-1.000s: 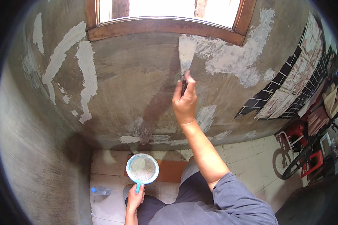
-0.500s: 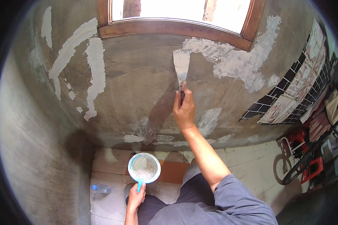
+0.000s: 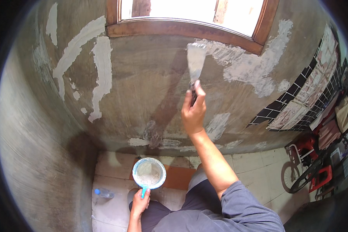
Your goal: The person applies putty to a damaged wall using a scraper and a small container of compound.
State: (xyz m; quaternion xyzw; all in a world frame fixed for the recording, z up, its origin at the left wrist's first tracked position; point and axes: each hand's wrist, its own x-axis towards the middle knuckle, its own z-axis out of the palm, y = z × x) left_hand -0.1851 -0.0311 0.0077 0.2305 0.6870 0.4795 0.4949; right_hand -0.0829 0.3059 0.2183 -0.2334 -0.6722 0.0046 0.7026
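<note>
We stretch our right arm [image 3: 214, 162] well forward, the forearm slanting up and to the left. Our right hand [image 3: 192, 116] points away from us, its thumb and fingers [image 3: 200, 97] pinched together in a grip. Our left arm [image 3: 135, 222] is low and close to our body, and the left hand [image 3: 140, 202] curls into a grasp beside our left thigh [image 3: 156, 211], thumb uppermost.

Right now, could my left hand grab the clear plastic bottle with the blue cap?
Probably not: your left hand holds the round, blue-handled container, although the bottle itself looks uncovered.
</note>
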